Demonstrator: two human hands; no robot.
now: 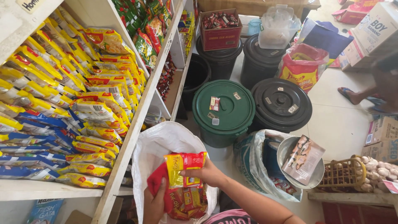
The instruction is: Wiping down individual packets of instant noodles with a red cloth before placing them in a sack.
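Note:
My right hand (208, 172) grips a red and yellow snack packet (184, 164) just above the mouth of a white sack (161, 139). My left hand (155, 205) holds the sack's near edge and a bundle of red packets (184, 201) inside it. The sack stands on the floor beside a white shelf (132, 128) stacked with yellow, red and blue packets (74, 108).
A green-lidded bin (224, 110) and black bins (282, 103) stand ahead on the tiled floor. To the right are an open sack with a metal bowl (290, 159), a yellow basket (342, 174) of garlic and cardboard boxes (381, 137). Another person's sandalled foot (352, 95) is at the right.

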